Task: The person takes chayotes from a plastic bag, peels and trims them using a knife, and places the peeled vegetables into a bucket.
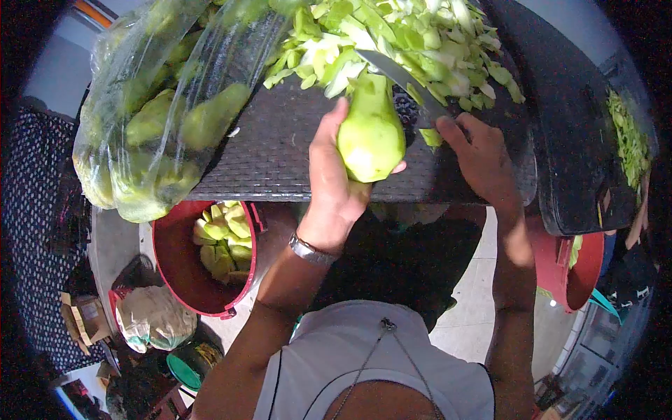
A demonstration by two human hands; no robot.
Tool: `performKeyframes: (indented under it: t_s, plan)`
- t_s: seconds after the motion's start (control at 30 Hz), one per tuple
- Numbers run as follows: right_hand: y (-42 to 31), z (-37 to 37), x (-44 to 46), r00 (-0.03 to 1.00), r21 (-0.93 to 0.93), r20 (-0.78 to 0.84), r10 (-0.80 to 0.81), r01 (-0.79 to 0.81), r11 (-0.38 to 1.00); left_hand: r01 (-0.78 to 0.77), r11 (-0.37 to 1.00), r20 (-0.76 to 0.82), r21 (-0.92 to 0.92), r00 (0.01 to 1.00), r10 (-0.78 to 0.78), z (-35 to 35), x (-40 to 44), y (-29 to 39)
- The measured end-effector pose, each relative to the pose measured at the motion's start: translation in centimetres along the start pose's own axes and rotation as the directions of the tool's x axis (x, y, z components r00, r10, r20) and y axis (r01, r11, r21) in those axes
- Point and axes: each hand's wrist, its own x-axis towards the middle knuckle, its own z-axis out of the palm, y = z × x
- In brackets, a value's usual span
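Note:
A pale green, pear-shaped fruit (371, 136), largely peeled, rests in my left hand (332, 164), its narrow end pointing away from me. My right hand (484, 157) grips a knife (402, 75) whose blade reaches up and left, over the fruit's narrow end. A small piece of green peel (431, 137) is beside the blade near my right fingers. Beyond both hands a heap of green and whitish peelings (413, 35) lies on the dark woven tabletop (280, 147). At the left of the table, a clear plastic bag (161, 126) holds several whole green fruits.
Below the table's left edge stands a red bucket (171, 269) with cut pale green pieces (225, 241). Another red bucket (586, 269) is at the right. More shavings (628, 140) lie on a dark surface at far right. A filled bag (157, 316) sits on the floor.

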Motion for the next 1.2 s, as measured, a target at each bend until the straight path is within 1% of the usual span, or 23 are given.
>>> performKeyframes:
  t_s: [0.03,0.07,0.1,0.13,0.17,0.23,0.33,0.4,0.43,0.5,0.57,0.63,0.7,0.73,0.77,0.8,0.87,0.9,1.0,1.07,1.1,1.17,1.2]
  plan:
    - [-0.6,-0.4,0.3,0.997,0.073,0.051,0.057,-0.061,0.995,0.013,0.999,0.017,-0.033,1.0,-0.013,0.0,0.1,0.0]
    - [-2.2,-0.6,0.3,0.973,0.137,0.126,0.194,-0.211,0.968,0.009,0.998,0.008,-0.065,1.0,-0.009,0.0,0.1,-0.2]
    - [-3.6,-0.9,0.2,0.926,0.188,0.205,0.318,-0.356,0.915,0.002,0.995,0.002,-0.097,1.0,-0.002,0.0,0.1,-0.4]
    - [-4.3,-1.0,-0.3,0.964,0.183,0.189,0.185,-0.22,0.958,-0.007,0.992,-0.007,-0.128,1.0,0.006,-0.2,0.2,-0.6]
    - [-4.9,-1.1,-0.8,0.983,0.178,0.176,0.046,-0.078,0.981,-0.064,0.989,-0.022,-0.133,0.998,0.062,-0.4,0.8,-1.1]
    - [-5.8,-0.4,-1.0,0.982,0.203,0.169,0.09,-0.124,0.971,-0.144,0.979,-0.049,-0.144,0.989,0.138,-0.3,0.6,-1.6]
    - [-5.1,-0.6,-0.5,0.978,0.213,0.208,0.009,-0.055,0.975,-0.124,0.989,-0.014,-0.082,0.992,0.123,-1.6,0.9,-2.0]
    - [-3.2,-0.5,1.2,0.985,0.026,0.112,0.135,-0.138,0.99,0.028,0.998,0.167,-0.062,0.986,-0.017,-2.6,0.3,-1.3]
    - [-2.0,-0.4,1.8,0.98,-0.066,0.055,0.189,-0.186,0.98,0.023,1.0,0.079,-0.021,0.997,-0.022,-1.0,-0.3,-0.7]
    - [0.8,-1.1,2.4,0.985,0.019,0.072,0.155,-0.157,0.987,0.019,1.0,0.084,-0.01,0.996,-0.018,-0.2,-1.2,0.0]
    - [1.7,-1.0,2.2,0.973,0.093,0.109,0.202,-0.213,0.973,0.0,1.0,0.073,-0.025,0.997,0.002,0.0,-1.4,0.1]
    - [-2.4,-1.9,2.0,0.932,0.144,0.153,0.329,-0.35,0.925,-0.036,0.998,0.062,-0.06,0.997,0.04,0.4,-0.8,0.1]
    - [-4.6,-2.1,0.4,0.94,0.138,0.226,0.256,-0.291,0.947,-0.057,0.987,0.005,-0.151,0.998,0.059,0.1,0.2,-0.5]
    - [-5.6,-1.6,-0.6,0.963,0.169,0.194,0.189,-0.222,0.96,-0.069,0.978,-0.032,-0.195,0.997,0.064,-0.4,0.4,-1.0]
    - [-6.5,-1.0,-1.5,0.98,0.198,0.161,0.12,-0.151,0.968,-0.093,0.989,-0.046,-0.117,0.995,0.088,-1.2,0.5,-1.3]
    - [-6.9,-0.6,-1.9,0.991,0.223,0.124,0.052,-0.079,0.972,0.052,0.991,0.121,-0.126,0.992,-0.036,-0.4,0.5,-0.3]
    - [-6.9,-0.3,-2.0,0.991,0.164,0.13,0.037,-0.059,0.985,0.046,0.994,0.136,-0.096,0.99,-0.033,0.1,-0.1,-0.4]
    - [-6.9,-0.3,-2.1,0.991,0.133,0.132,0.032,-0.049,0.99,0.077,0.991,0.154,-0.107,0.986,-0.06,-0.1,-0.1,-0.6]
    - [-6.7,-0.3,-2.1,0.995,0.13,0.096,-0.031,0.019,0.991,0.143,0.98,0.202,-0.135,0.973,-0.114,-0.8,0.3,-0.9]
    - [-6.3,-0.6,-1.8,0.99,0.137,0.134,-0.053,0.035,0.99,0.159,0.976,0.221,-0.147,0.967,-0.124,-0.9,0.4,-0.8]
    - [-5.9,-0.7,-1.5,0.986,0.142,0.154,-0.063,0.041,0.989,0.08,0.99,0.146,-0.118,0.987,-0.062,-0.8,0.2,-1.0]
    - [-1.1,-0.2,-0.3,0.995,-0.136,-0.022,-0.097,0.093,0.986,-0.069,0.997,0.0,-0.036,0.998,0.069,-0.5,-0.4,-1.2]
    - [-0.8,-0.2,0.2,0.998,-0.14,-0.044,-0.055,0.048,0.989,0.02,0.998,0.007,0.052,1.0,-0.021,-0.7,-0.5,0.0]
